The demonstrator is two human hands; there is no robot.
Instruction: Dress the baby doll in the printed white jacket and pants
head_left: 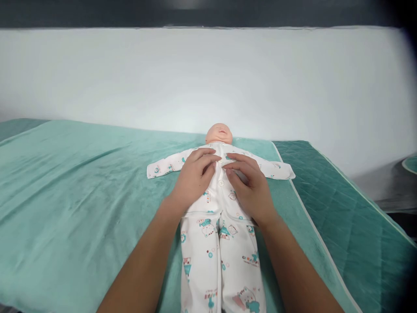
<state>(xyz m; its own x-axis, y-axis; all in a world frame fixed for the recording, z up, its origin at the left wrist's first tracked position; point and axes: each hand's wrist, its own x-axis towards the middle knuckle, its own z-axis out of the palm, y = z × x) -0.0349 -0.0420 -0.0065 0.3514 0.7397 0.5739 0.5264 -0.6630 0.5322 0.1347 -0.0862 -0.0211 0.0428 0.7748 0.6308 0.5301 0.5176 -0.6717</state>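
A baby doll [219, 133] lies on its back, its bald head toward the wall. It wears a white printed shirt [213, 204] and matching trousers [200, 256]. My left hand [197, 176] rests on the left side of the chest, thumb and forefinger pinched at the shirt's front opening. From the other side, my right hand [249, 184] has its thumb and fingertips at the same buttoned edge, close to my left. A round white button [221, 183] shows just below my fingertips. The fingers partly cover the cloth between them.
Beneath the doll spreads a light green blanket [81, 195] with soft creases. A darker green quilted mat [342, 217] shows along the right side. Behind the bed rises a white wall [130, 78]. Both shirt sleeves stretch out sideways.
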